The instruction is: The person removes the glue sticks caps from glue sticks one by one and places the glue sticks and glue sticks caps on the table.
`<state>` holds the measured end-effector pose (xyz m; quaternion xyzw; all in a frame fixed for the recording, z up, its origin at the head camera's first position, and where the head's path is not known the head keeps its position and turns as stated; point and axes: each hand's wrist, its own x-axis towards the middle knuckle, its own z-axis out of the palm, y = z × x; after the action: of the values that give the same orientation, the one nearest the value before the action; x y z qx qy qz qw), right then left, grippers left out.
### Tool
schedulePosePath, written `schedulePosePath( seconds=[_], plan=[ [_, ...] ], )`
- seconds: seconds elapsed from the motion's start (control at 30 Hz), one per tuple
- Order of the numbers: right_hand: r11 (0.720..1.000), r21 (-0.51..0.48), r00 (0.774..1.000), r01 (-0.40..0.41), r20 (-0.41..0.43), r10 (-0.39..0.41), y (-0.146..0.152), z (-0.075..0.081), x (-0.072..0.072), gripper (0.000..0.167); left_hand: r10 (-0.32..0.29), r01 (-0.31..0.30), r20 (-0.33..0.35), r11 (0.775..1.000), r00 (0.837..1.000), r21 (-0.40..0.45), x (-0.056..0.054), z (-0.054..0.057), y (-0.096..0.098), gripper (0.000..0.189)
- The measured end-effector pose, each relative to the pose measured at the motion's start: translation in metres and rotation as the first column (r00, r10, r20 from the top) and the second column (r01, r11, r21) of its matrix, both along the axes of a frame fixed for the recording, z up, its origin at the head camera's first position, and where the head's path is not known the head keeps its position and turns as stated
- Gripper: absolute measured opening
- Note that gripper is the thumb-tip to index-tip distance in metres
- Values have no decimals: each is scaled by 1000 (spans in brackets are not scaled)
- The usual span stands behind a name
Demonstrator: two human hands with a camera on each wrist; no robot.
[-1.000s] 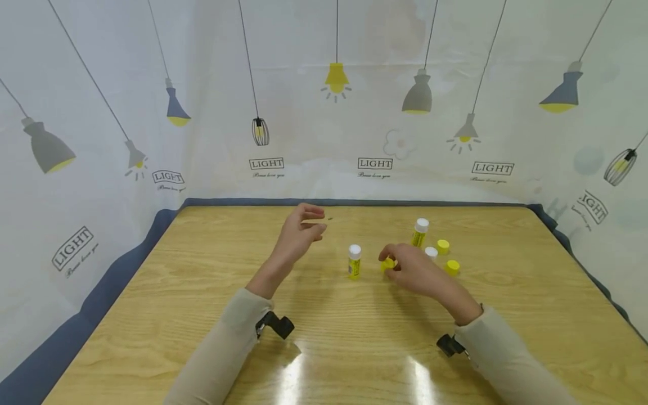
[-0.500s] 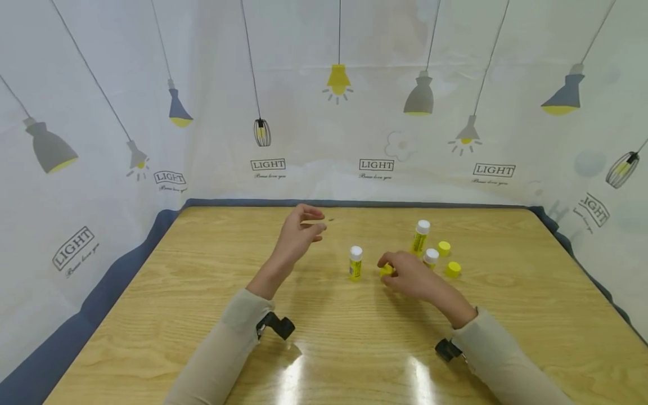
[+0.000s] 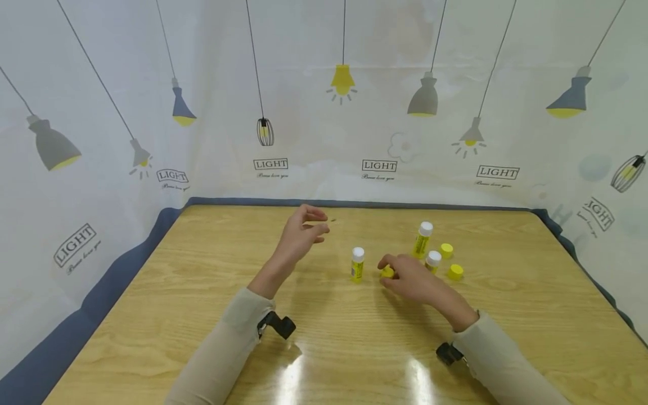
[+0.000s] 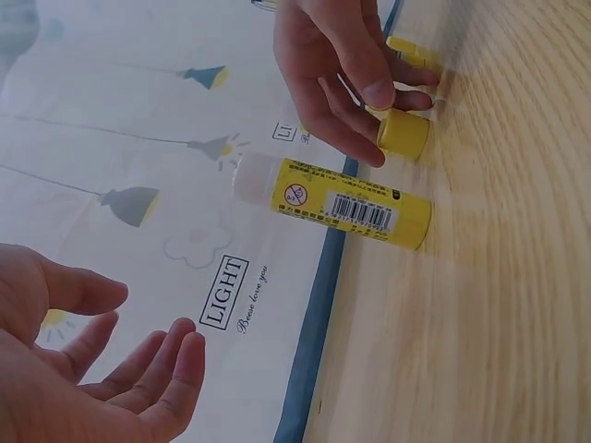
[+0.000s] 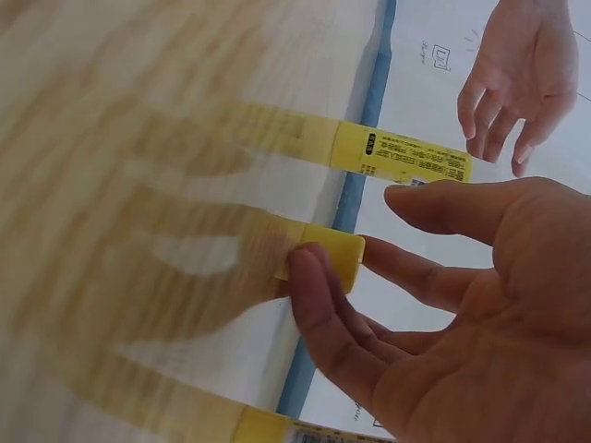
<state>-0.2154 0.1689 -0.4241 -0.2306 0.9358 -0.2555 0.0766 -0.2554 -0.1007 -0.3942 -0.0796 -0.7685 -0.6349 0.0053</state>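
My right hand curls its fingers round a small yellow cap that stands on the table. In the right wrist view a fingertip overlaps the cap's side, while the thumb is apart from it. Left of that hand an upright yellow glue stick with a white cap stands on the table, label and barcode showing in the left wrist view. My left hand is raised over the table, fingers loosely bent and holding nothing. It is apart from the glue stick.
Behind and right of the right hand stand two more white-capped glue sticks, a rear one and a partly hidden one. Two loose yellow caps, a far one and a near one, lie beside them. A patterned curtain borders the wooden table.
My right hand has moved slightly toward me and down with the yellow cap, then stayed nearly still over the last half second. The left hand has kept its pose.
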Motion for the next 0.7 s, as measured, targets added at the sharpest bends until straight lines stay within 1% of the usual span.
schedulePosePath(
  seconds=[0.17,0.27,0.33,0.47,0.57,0.7],
  plan=[
    [998,49,999,48,15,-49,1,7,9,40,-14,14,15,1000,1000,0,1,-3,2,28],
    [995,67,996,77,29,-79,1,15,18,46,-12,12,28,1000,1000,2,3,-6,4,29],
    [994,63,995,92,25,-94,2,23,24,47,-19,19,34,1000,999,5,4,-7,5,30],
    [994,25,995,103,-18,-103,9,43,37,46,-51,51,34,999,998,6,6,-6,10,33],
    [994,-20,993,107,-49,-108,15,56,44,45,-62,63,29,998,998,-8,6,-5,12,31],
    [992,-65,989,112,-87,-117,22,67,51,43,-73,75,33,997,997,-37,7,-5,13,30]
  ],
)
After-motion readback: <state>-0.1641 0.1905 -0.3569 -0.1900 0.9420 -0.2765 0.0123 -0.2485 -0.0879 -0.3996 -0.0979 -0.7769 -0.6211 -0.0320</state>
